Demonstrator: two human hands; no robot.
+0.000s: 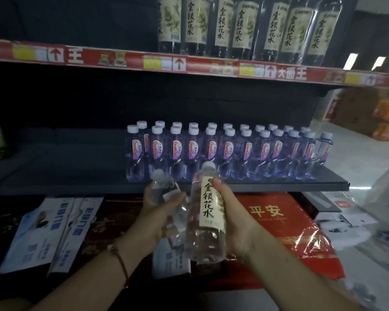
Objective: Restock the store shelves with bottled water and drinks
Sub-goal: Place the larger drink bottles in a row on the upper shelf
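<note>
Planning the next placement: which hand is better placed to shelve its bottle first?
Probably the right hand: its cream-label bottle is upright, label forward, matching the upper-shelf row. The left hand holds its bottle tilted.

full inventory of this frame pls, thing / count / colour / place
Cream-label bottles: about seven, clear, top shelf right.
Small bottles: two rows, clear, white caps, middle shelf right.
Shelf strip: one, red.
Red box: one, below shelf, right.
White packs: several, lower left.
Held cream-label bottle: one, in right hand.
Held tilted bottle: one, clear, in left hand.
Left hand.
Right hand.
</note>
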